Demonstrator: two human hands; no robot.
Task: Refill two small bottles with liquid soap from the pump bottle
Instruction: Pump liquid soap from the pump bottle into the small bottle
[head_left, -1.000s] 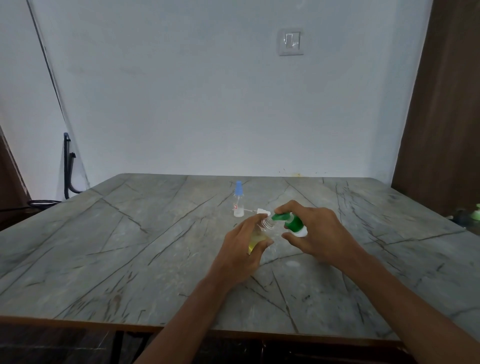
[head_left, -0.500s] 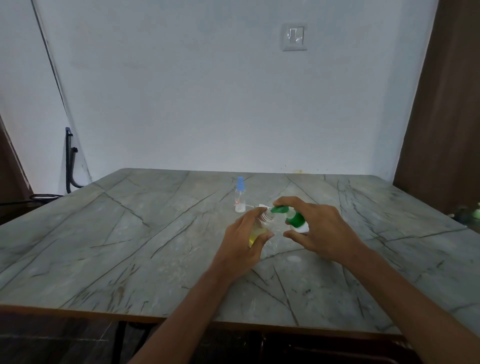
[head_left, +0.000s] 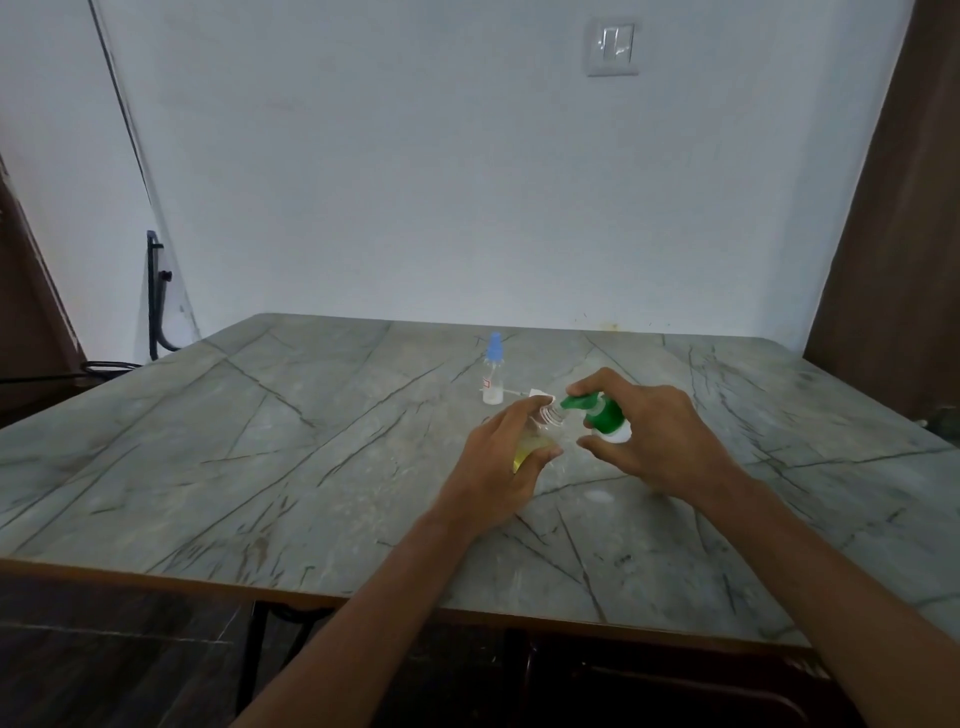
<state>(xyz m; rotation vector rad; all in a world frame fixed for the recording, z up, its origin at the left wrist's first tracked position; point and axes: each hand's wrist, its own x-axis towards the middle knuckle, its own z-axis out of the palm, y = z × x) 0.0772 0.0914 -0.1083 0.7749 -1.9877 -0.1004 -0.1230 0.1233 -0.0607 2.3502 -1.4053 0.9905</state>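
Your left hand (head_left: 496, 467), at the centre of the frame, grips a small clear bottle (head_left: 537, 440), with fingers and thumb curled round its body. The bottle is tilted toward the right and uncapped, with yellow liquid in its lower part. Your right hand (head_left: 657, 439), just right of it, holds the pump bottle (head_left: 605, 418): thumb below, fingers curled behind, forefinger laid over the green pump head. The hand hides the bottle's body. The green nozzle meets the threaded mouth of the small clear bottle. Just above the hands in the frame, the second small bottle (head_left: 492, 379) stands upright on the grey veined table (head_left: 260, 441) with its blue cap on, apart from both hands. A white part (head_left: 534, 393) with a thin tube lies between it and your left hand, partly hidden. A wall switch (head_left: 612, 45) sits at upper right, and a black metal frame (head_left: 155, 296) at the left edge.
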